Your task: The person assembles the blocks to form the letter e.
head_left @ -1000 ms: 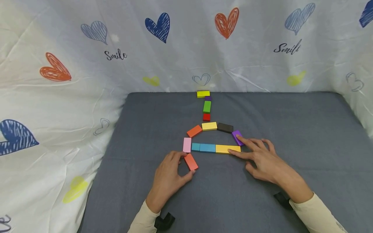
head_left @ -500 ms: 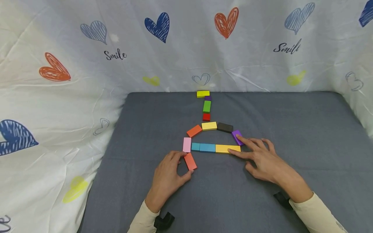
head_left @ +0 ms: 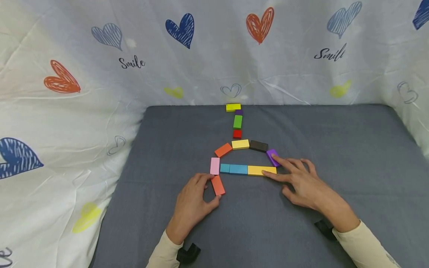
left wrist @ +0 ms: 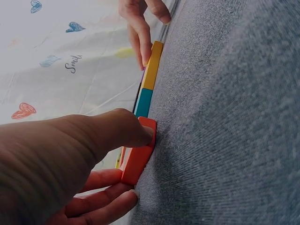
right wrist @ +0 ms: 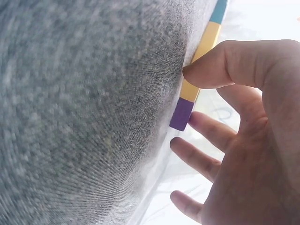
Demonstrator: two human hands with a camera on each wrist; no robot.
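My left hand (head_left: 191,204) pinches a coral-orange block (head_left: 218,185) between thumb and fingers. That block slants on the grey cloth, its far end at the near end of a pink block (head_left: 215,166). In the left wrist view the thumb lies along one end of the coral block (left wrist: 137,161). Extended fingers of my right hand (head_left: 306,188) touch a long yellow block (head_left: 256,171) and a purple block (head_left: 272,158). The purple block (right wrist: 182,114) shows beyond the yellow one in the right wrist view. Two blue blocks (head_left: 238,169) join the yellow block towards the pink one.
An orange block (head_left: 223,150), a pale yellow block (head_left: 240,144) and a black block (head_left: 259,146) form an arch. Behind it, a red block (head_left: 237,134), a green block (head_left: 237,122) and others run to the back edge. A heart-printed white curtain (head_left: 207,67) hangs behind.
The coral block's near end has swung slightly left under my left thumb, bringing the block more upright in the head view. My right hand has stayed in place.
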